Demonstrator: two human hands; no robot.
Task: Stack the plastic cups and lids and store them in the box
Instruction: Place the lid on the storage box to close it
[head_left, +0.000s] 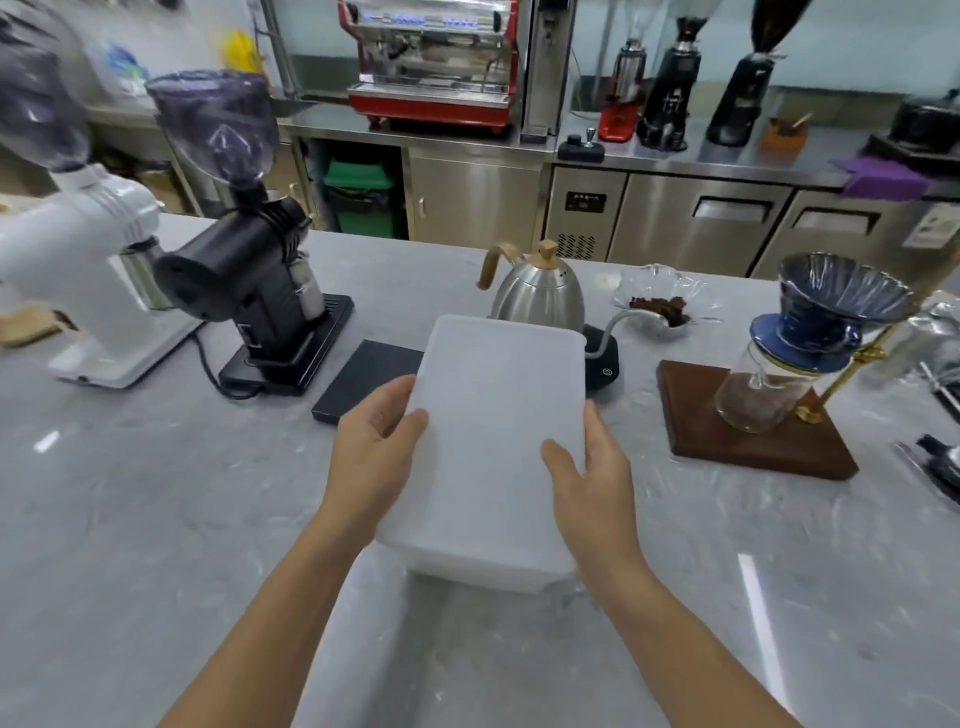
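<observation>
1. Far left on the counter (156, 519) stand a white grinder (98, 291) and, just beside it, a black grinder (249, 280); neither is being touched.
2. The left hand (374, 447) holds the left edge of the box (493, 441), thumb on top of the flat white lid, fingers curled under the edge. Its grip is closed on the box, snug rather than tight by the look of it.
3. The box sits in the middle, lid on, its far end raised toward a steel kettle (537, 291) behind it, so it seems lifted or tilted off the counter.
4. The right hand (587, 473) clasps the right edge the same way, thumb over the lid and fingers out of sight behind the side. That grip too is closed on the box.
5. Further right a dripper stand (779, 384) rests on its wooden base, well apart from the hands.
6. I see no plastic cups or lids anywhere, and the box is too cloudy to show its contents. My guess is that the storing is done or nearly so; the next move would call for setting the box down flat and letting go evenly.
</observation>
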